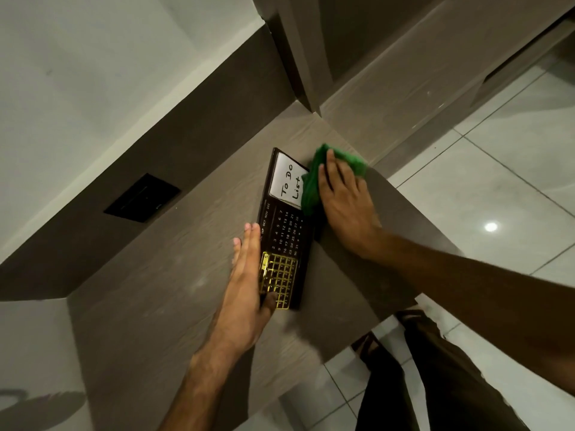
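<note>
A dark calendar board [281,231] with a white "To Do List" panel, printed dates and a gold grid lies on a brown wooden countertop [174,293]. My left hand [247,284] holds its left edge, fingers straight along the side and thumb across the gold grid. My right hand [345,197] presses a green cloth [311,181] flat against the board's right side, fingers spread over the cloth. The cloth covers part of the white panel's right edge.
A black wall socket plate [142,198] sits on the brown back panel to the left. White tiled floor [497,188] lies to the right, beyond the counter's edge. My dark trousers [435,377] and a sandal show at the bottom right.
</note>
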Tool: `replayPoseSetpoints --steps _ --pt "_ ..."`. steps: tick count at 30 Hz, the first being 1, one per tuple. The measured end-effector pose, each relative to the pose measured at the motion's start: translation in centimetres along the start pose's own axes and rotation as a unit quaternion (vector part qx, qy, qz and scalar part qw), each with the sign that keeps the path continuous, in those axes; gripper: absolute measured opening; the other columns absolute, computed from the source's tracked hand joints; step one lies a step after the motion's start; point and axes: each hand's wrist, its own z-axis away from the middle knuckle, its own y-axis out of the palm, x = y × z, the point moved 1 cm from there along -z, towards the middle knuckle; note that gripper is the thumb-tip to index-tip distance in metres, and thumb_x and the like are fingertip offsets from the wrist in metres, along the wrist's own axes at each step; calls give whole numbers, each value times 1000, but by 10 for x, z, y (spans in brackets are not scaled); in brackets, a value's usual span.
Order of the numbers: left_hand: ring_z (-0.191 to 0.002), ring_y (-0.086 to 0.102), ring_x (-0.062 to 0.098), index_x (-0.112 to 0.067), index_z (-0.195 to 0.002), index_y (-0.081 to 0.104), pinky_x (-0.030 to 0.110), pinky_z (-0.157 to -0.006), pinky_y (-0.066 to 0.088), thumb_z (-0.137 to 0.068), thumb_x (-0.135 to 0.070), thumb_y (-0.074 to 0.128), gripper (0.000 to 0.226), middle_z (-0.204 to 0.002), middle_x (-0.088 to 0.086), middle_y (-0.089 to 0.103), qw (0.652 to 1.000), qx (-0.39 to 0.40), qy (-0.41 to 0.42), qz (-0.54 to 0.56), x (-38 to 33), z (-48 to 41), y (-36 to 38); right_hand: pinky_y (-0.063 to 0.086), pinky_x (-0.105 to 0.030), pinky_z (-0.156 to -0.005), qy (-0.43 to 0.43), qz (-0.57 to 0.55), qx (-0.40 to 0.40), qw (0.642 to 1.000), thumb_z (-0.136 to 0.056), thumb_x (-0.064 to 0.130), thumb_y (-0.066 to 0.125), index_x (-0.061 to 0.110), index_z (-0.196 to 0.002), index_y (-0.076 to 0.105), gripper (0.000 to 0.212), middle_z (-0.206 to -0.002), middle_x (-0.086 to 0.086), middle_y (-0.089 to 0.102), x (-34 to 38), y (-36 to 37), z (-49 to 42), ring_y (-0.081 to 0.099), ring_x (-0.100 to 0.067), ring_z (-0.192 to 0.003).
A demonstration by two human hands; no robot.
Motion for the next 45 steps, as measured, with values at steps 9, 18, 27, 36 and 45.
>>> replayPoseSetpoints --steps 9,18,27,36,45 --pt "-147 -18 10 -37 -150 -17 46 -121 -2 -77 8 71 123 -159 -16 -20 1000 1 -5 10 -3 0 -1 45 -49 -95 -137 -86 92 983 -54 32 87 0 -142 38 106 -153 -22 29 63 32 145 31 -35 -132" --pt "-149 -17 13 -42 -149 -18 41 -118 -6 -79 -2 73 122 -160 -15 -21 1000 4 12 14 2 1 -1 21 -51 -113 25 -7 -1 1000 -87 23 65 4 -152 10 87 -161 -19 0 7 3 2 5 -33 -147" --pt "-148 -18 17 -45 -144 -21 52 -120 -1 -74 -7 80 129 -161 -10 -20 1000 2 20 17 0 -1 0 6 -54 -117 -76 -36 38 996 -84 29 58 0 -149 7 88 -158 -23 5 54 32 99 0 -35 -146" --pt "-149 -18 15 -49 -144 -23 49 -120 -2 -77 -3 75 128 -161 -15 -22 1000 -2 28 7 3 0 2 9 -51 -117 -87 -39 33 995 -82 21 63 1 -148 7 88 -158 -23 10 45 29 93 1 -33 -146" --pt "-149 -18 18 -45 -145 -23 49 -120 -4 -77 0 74 127 -163 -10 -19 1000 0 26 10 4 1 1 4 -52 -119 7 -24 14 1000 -87 22 64 1 -150 -2 94 -160 -23 -3 20 10 16 -8 -33 -147"
